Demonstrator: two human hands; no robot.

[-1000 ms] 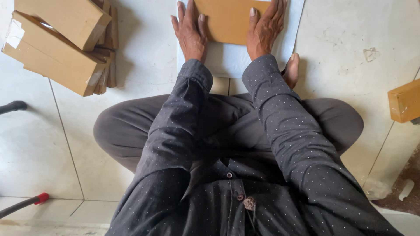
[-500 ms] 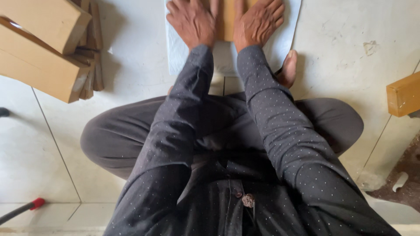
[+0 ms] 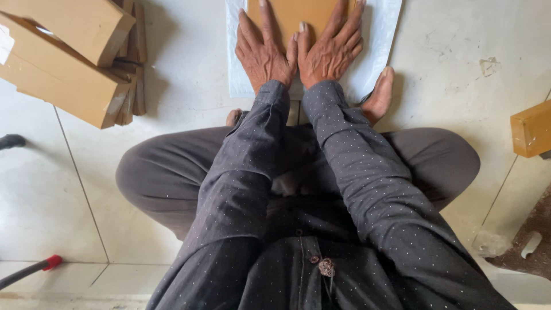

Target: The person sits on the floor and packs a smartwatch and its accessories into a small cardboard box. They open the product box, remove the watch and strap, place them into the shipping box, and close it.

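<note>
Since a moment ago your two hands have slid inward: they were spread to the edges of the brown cardboard piece (image 3: 290,14), and now they lie side by side at its near edge, thumbs almost touching. Your left hand (image 3: 264,51) and right hand (image 3: 332,49) are both flat, palms down, fingers stretched forward and a little fanned, pressing rather than gripping; neither is closed around anything.

The cardboard piece rests on a white sheet (image 3: 376,46) spread on the tiled floor (image 3: 189,86), straight ahead of your crossed legs, and its far end runs out of the top of the view. Your bare foot (image 3: 379,95) sits just beside the sheet's near right corner, with its toes touching the sheet.

To press well, keep your palms flat and your weight coming straight down through the heels of your hands, so the cardboard stays square on the sheet and does not skate forward. It looks wise to work outward from the middle evenly on both sides.

A stack of long brown boxes (image 3: 63,57) lies well apart at your left, another brown box (image 3: 532,127) at your right edge, and a red-tipped handle (image 3: 49,263) near your left knee.
</note>
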